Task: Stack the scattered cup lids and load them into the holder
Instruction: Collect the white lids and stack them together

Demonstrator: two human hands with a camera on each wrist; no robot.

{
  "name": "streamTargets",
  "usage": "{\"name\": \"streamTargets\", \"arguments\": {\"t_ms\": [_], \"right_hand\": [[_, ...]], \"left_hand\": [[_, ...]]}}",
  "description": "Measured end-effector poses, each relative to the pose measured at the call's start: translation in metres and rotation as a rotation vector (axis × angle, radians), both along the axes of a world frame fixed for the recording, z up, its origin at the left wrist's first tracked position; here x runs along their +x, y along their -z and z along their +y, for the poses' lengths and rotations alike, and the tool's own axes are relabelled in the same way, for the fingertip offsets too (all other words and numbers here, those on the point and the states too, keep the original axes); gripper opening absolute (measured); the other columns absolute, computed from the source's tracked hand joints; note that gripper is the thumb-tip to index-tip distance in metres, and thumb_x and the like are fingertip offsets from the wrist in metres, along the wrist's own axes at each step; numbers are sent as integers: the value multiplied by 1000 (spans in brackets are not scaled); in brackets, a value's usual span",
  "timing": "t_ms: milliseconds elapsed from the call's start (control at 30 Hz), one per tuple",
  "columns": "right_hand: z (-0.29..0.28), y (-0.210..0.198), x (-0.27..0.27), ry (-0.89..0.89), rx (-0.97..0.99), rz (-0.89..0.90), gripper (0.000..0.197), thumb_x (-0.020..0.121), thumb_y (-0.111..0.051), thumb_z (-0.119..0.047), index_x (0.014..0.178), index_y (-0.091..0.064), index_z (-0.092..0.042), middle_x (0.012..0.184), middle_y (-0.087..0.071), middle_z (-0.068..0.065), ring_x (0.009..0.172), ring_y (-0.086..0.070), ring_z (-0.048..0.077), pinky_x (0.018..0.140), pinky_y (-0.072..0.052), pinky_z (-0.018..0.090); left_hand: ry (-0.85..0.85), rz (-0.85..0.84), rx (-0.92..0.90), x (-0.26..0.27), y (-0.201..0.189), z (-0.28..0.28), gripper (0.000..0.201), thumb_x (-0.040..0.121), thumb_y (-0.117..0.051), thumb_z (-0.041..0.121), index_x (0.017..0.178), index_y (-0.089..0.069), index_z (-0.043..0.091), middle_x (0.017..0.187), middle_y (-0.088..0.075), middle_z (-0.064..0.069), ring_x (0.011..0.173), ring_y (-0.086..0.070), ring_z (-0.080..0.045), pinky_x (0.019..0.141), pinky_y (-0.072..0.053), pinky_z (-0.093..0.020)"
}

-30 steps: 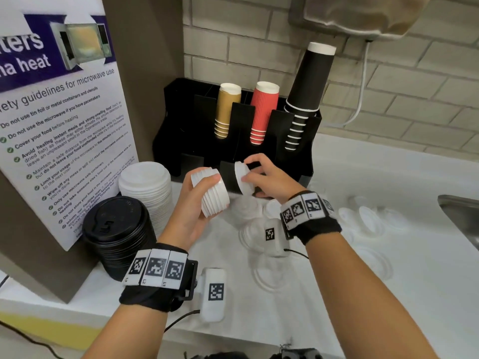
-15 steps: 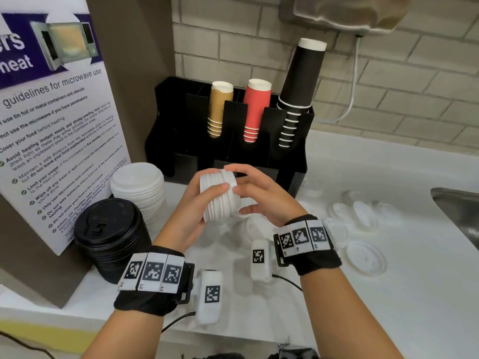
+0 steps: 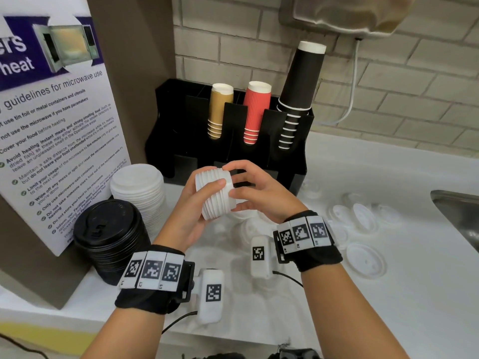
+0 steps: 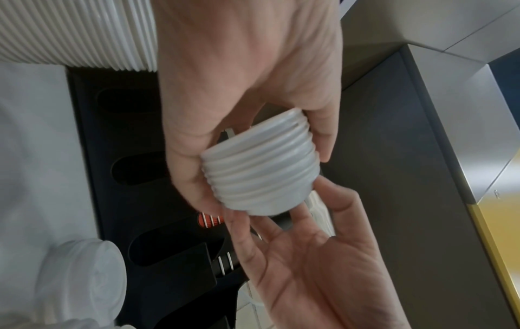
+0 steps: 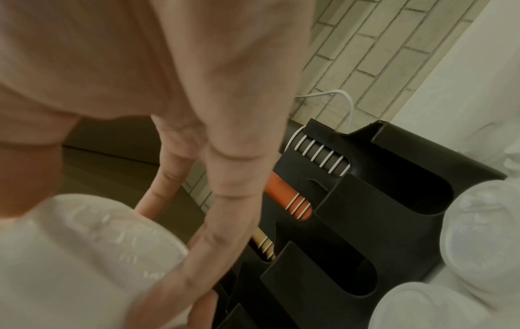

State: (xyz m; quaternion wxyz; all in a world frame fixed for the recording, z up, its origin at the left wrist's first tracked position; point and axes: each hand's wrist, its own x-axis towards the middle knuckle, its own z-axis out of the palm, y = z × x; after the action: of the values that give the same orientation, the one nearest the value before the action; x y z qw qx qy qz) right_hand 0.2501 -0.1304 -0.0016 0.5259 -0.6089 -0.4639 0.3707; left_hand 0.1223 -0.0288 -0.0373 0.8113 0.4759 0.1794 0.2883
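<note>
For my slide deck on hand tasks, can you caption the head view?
Left hand grips a stack of white lids while the right hand steadies its end, before the black holder.

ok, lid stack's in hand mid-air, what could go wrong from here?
1. The small white lid stack lies sideways in the left hand, steadied by the right hand; a loose grip could fan the lids out.
2. Loose clear lids lie on the counter below, easy to knock toward the sink.
3. Loading into the black holder risks bumping the tall black cups.
</note>
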Motion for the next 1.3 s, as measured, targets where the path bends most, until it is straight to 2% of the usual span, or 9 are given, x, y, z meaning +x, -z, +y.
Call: {"name": "streamTargets", "arguments": {"t_ms": [167,300,433,567,733,800,867,1033,1300], "right_hand": [[11,0,17,74,-88,31,27,95,-57,-33,122,-58,-32,118,-63,2,109,-63,18,92,-55,38],[42,18,43,37,-475,-566,41,91,-59,-39,130,-55,-25,128,-58,-3,119,-54,17,98,-45,29],[64,49,56,-142,-807,-991,70,79,-71,-41,142,-41,-32,132,-54,0,113,-56,21,76,-41,27],[76,61,65,-221,-831,-1068,68,77,-75,-29,137,-45,-26,120,-58,5,90,-57,20,71,-48,30],[71,58,69,-144,-798,-1092,56,81,-66,-36,132,-42,-33,111,-54,6,91,-60,27,77,-54,37],[62,43,71,-20,-698,-955,52,84,-60,-42,130,-37,-39,114,-52,7,96,-58,27,80,-50,36],[47,24,68,72,-508,-601,49,85,-56,-41,129,-35,-45,113,-56,7,98,-61,26,82,-52,35],[9,16,31,89,-92,88,37,80,-50,-29,110,-56,-49,90,-67,-8,84,-65,11,74,-53,28],[-2,25,5,112,-13,184,33,86,-48,-20,114,-52,-37,99,-58,-1,89,-59,14,80,-53,31]], "left_hand": [[-44,-26,-46,-2,0,5,48,71,-77,24,114,-57,25,110,-63,-2,100,-63,-18,72,-56,-36],[-69,-40,-48,-2,0,6,42,68,-66,29,109,-57,27,107,-63,1,100,-62,-17,69,-55,-33],[-69,-21,-37,-1,-1,5,43,68,-66,29,110,-57,28,113,-61,-2,106,-60,-20,78,-53,-38],[-84,-8,-42,-2,-1,6,44,67,-67,30,110,-58,29,120,-60,-5,112,-58,-24,80,-53,-40],[-94,-17,-60,-4,-1,10,41,69,-68,29,109,-58,30,116,-61,-2,111,-59,-24,83,-52,-42],[-99,-25,-70,-5,-1,12,40,70,-71,29,108,-59,29,110,-63,0,105,-60,-20,76,-53,-38],[-95,-29,-83,-5,-1,13,43,71,-75,28,110,-58,28,109,-63,0,102,-61,-19,72,-55,-35],[-47,-35,-68,0,-3,7,47,72,-74,28,115,-55,24,114,-62,-3,105,-60,-21,71,-55,-35],[-25,-40,-16,9,1,0,46,73,-72,27,116,-56,25,111,-63,-1,103,-62,-17,69,-54,-30]]}}
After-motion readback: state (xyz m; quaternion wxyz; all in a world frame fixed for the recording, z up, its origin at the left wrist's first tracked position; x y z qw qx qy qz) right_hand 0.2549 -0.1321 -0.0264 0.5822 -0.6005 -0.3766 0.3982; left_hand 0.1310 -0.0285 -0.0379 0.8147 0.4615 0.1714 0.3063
